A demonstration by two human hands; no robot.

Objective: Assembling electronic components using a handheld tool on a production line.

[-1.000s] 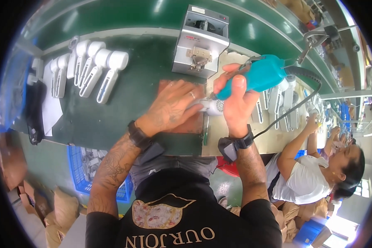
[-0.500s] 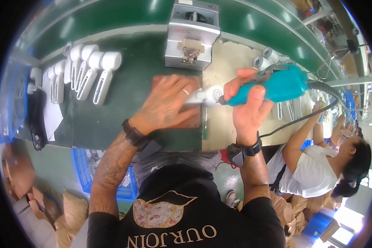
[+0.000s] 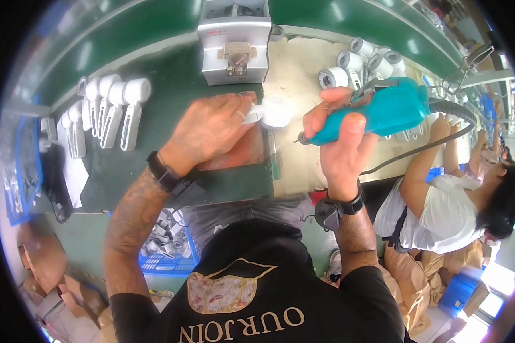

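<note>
Teal, the power screwdriver (image 3: pixel 380 113) is clasped by the right hand's (image 3: pixel 343 150) fingers. Farther left, a white round-headed device (image 3: pixel 276 111) is clamped by the left hand's (image 3: pixel 208 130) fingers.

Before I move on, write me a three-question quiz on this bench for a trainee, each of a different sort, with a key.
1. What does the right grip hold?
A) a sheet of paper
B) a teal corded tool
C) a blue basket
2. True or false: the left grip is empty.
3. Fill in the colour: the mat partly hidden by the left grip is ____.

Key:
1. B, the teal corded tool.
2. False; it holds a white round-headed device.
3. Reddish brown.
</note>
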